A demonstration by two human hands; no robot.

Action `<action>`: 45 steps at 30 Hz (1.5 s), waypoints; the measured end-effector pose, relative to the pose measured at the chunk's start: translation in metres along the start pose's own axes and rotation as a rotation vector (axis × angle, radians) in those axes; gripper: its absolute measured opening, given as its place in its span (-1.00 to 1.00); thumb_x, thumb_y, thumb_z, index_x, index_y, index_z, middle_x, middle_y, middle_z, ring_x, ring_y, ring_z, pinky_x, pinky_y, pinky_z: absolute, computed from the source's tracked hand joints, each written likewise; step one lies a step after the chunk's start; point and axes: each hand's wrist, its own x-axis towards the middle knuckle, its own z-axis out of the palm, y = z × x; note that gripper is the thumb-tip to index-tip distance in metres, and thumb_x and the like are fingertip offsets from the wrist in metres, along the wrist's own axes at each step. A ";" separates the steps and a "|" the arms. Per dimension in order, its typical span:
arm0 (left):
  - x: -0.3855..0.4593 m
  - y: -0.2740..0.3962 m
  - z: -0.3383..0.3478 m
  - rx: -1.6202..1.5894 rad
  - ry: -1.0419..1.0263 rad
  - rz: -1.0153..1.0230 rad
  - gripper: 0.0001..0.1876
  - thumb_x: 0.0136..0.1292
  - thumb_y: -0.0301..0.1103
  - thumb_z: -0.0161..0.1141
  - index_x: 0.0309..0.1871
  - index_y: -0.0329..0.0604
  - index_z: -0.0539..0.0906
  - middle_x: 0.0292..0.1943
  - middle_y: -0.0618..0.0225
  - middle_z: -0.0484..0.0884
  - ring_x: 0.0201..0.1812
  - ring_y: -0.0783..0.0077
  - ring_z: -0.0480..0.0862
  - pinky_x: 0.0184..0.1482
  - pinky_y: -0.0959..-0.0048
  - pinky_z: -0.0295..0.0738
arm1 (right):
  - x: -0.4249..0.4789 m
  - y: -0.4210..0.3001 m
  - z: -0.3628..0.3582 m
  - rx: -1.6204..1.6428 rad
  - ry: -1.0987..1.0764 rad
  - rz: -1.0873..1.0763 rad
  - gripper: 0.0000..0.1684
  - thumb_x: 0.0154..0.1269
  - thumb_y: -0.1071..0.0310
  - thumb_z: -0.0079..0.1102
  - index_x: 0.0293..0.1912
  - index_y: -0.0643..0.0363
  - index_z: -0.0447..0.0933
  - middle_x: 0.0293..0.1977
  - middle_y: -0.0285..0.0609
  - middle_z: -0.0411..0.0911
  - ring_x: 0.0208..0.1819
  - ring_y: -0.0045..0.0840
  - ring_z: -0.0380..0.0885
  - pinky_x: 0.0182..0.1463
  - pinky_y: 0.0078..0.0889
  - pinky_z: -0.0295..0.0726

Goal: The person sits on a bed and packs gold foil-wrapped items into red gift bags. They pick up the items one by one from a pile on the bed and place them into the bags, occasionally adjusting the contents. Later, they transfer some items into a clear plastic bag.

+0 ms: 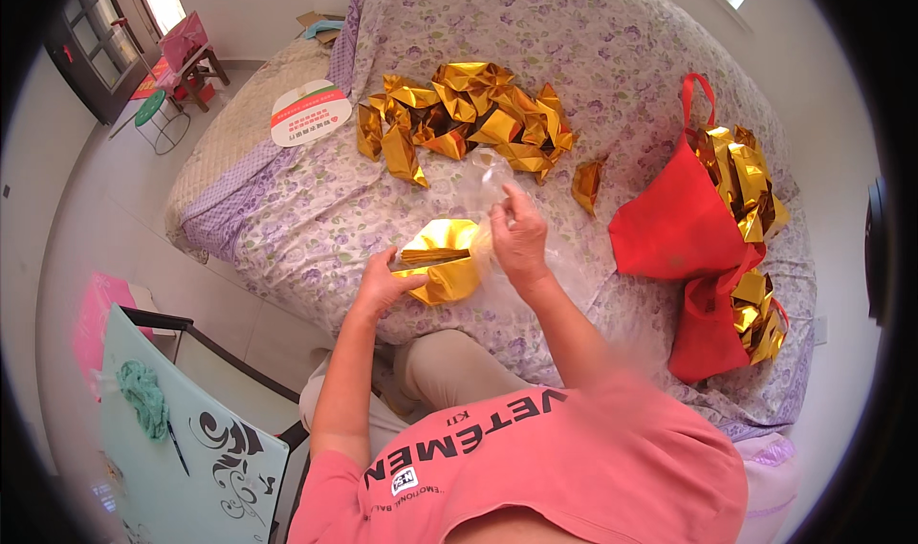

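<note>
My left hand point(381, 280) holds the left end of a large shiny gold foil piece point(448, 279), its thumb on the near fold. Stacked layers show in the slot along the foil piece's middle. Clear plastic film point(495, 257), perhaps a bag, lies at the right end of the foil piece and spreads to the right. My right hand point(518, 232) is raised over the film with its fingers bent; whether it pinches the film is unclear. Beyond my hands lies a heap of folded gold foil pieces point(495, 114), with one single foil piece point(588, 184) apart at its right.
Two red fabric bags point(674, 214) point(706, 329) with gold foil pieces stand at the right on the flowered bedspread point(588, 35). A printed oval card point(310, 114) lies at the left. A glass-topped table point(179, 472) with a green cloth point(143, 399) stands at the lower left.
</note>
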 end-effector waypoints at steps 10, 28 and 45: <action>-0.061 0.084 0.082 -0.381 -0.236 -0.384 -0.11 -0.08 -0.42 0.47 0.35 -0.36 0.24 -0.03 0.17 0.57 -0.11 0.38 0.61 -0.15 0.41 0.50 | -0.051 0.011 -0.193 0.861 0.106 0.352 -0.94 0.33 0.54 -0.02 -0.22 0.27 0.43 -0.36 -0.25 0.52 -0.39 -0.67 0.50 -0.25 -0.59 0.53; -0.092 0.090 0.184 -0.230 -0.022 -0.463 -0.30 0.06 -0.43 0.41 0.22 -0.29 0.26 0.12 0.09 0.43 0.09 0.26 0.53 0.07 0.27 0.54 | -0.128 0.039 -0.236 0.141 -0.752 0.294 -0.77 0.30 0.28 0.22 -0.24 0.27 0.50 -0.32 -0.27 0.58 -0.36 -0.63 0.52 -0.25 -0.48 0.52; -0.077 0.031 0.221 0.037 0.147 -0.250 -0.42 0.14 -0.27 0.30 0.15 -0.45 0.38 -0.12 0.10 0.53 -0.11 0.29 0.56 -0.16 0.32 0.50 | -0.098 0.070 -0.285 1.335 -0.086 0.301 -0.76 0.42 0.34 0.01 -0.05 0.28 0.52 0.10 0.11 0.46 -0.29 -0.62 0.49 -0.19 -0.56 0.48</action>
